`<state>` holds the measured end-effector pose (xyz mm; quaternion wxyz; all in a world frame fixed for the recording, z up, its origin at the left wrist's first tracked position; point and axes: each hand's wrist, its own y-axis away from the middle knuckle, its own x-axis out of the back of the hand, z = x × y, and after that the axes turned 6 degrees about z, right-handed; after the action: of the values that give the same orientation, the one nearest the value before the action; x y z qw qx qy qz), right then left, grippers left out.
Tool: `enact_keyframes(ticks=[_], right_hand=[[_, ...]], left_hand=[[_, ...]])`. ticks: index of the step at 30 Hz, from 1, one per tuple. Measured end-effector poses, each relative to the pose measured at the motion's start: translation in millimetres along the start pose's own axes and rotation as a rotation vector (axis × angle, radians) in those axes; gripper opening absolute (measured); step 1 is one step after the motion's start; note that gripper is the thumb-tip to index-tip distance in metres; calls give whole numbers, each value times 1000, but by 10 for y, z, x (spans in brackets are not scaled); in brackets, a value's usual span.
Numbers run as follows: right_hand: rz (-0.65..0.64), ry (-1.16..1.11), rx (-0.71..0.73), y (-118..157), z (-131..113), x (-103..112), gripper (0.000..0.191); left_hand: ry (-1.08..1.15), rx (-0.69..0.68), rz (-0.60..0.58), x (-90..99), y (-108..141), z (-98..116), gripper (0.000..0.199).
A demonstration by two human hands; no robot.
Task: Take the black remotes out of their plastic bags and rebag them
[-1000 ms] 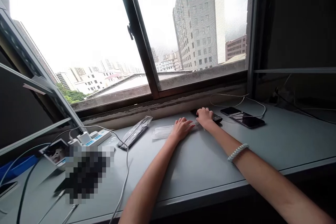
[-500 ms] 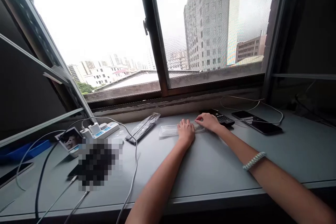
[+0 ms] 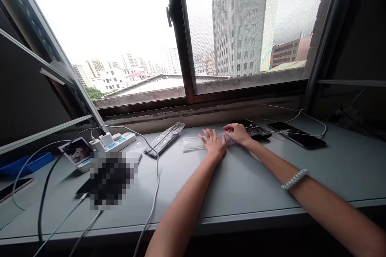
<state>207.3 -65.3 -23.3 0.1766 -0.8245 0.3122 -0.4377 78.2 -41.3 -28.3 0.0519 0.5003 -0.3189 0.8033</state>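
A long, flat clear plastic sleeve [image 3: 192, 143] lies on the desk [image 3: 253, 184] below the window. My left hand [image 3: 213, 143] rests flat on its middle, palm down with the fingers spread. At the sleeve's right end is my right hand [image 3: 238, 133], thumb and fingertips pinched together on the plastic. Part of the sleeve is hidden under my hands, and I cannot make out whether anything is inside it. Just behind my right hand lies a black remote control [image 3: 255, 130] with many buttons. Left of the sleeve sits a dark item in a crinkled clear wrapper [image 3: 164, 139].
On the right, a black phone [image 3: 297, 135] has a white cable across it. A power strip [image 3: 123, 140] with plugged-in chargers, a photo card [image 3: 77, 152], a blue tray [image 3: 28, 164] and a blurred-out dark object [image 3: 110, 180] occupy the left. A cable [image 3: 157, 184] crosses the desk's front edge.
My left hand's fingers have spread wider on the sleeve. My right hand still pinches near its right end. The camera view has shifted slightly.
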Motion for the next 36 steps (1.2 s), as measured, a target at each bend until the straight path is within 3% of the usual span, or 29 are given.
enact_keyframes(ticks=[7,16,22,26,32,36], right_hand=[[-36,-37,-44,18,3,-36,20],[-69,94,-144,-4,104,109,19],[15,197,-251,-4,-1,182,22],[-35,258,-323,21,-118,228,24],[-12,277,-313,38,-176,254,28],[-66,304,-314,50,-172,244,28]], left_hand=[[-56,92,-82,28,10,20,55],[-209,163,-224,88,9,89,55],[-195,149,-235,118,8,84,54],[-170,130,-245,129,6,82,56],[-159,132,-223,117,15,69,59],[-172,163,-213,148,34,84,60]])
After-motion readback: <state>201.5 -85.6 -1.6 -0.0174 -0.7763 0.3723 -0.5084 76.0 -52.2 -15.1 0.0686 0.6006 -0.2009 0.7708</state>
